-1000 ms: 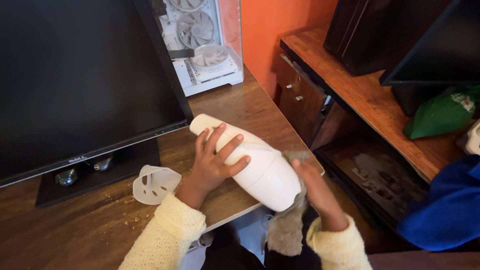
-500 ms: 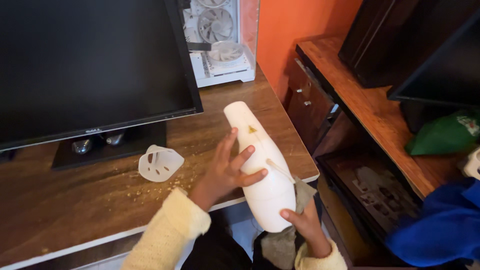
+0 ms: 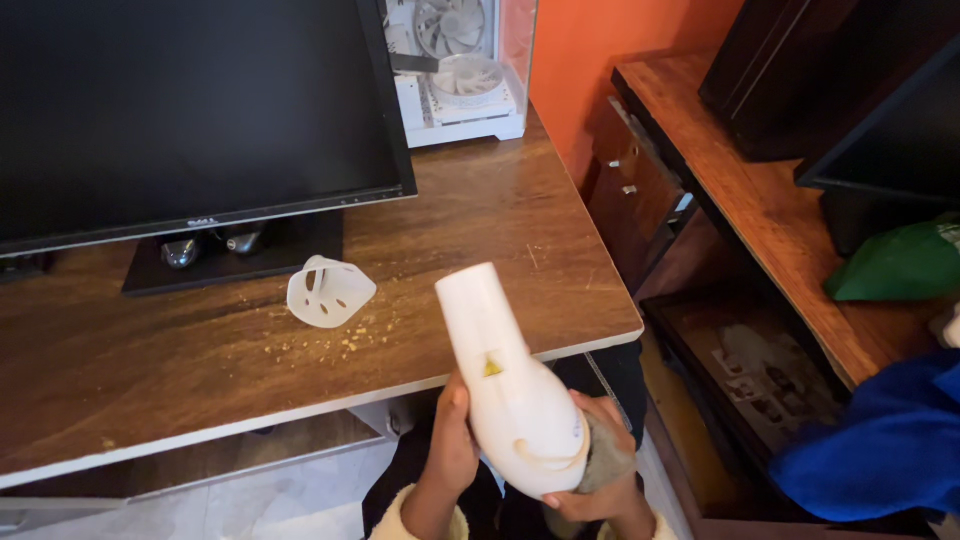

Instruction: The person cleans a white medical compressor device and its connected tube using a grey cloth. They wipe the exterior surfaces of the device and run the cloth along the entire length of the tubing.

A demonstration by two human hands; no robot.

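Observation:
I hold a white bottle-shaped plastic appliance [image 3: 505, 385] over the front edge of the wooden desk [image 3: 480, 215], its narrow end pointing away from me. My left hand [image 3: 452, 445] grips its wide lower body from the left. My right hand [image 3: 600, 480] supports it from below and presses a grey-brown cloth [image 3: 607, 455] against its right side. A small yellow triangle mark shows on the appliance's upper face.
A white perforated plastic cap [image 3: 328, 293] lies on the desk among crumbs [image 3: 335, 345]. A black monitor [image 3: 190, 110] stands behind it, with a white fan case [image 3: 460, 70] at the back. To the right stand a wooden cabinet [image 3: 740, 190], a green bag [image 3: 895, 265] and blue fabric [image 3: 880, 440].
The appliance has come off the desktop and back toward me. My left hand slid from its top to its lower side. My right hand and cloth moved under its wide end.

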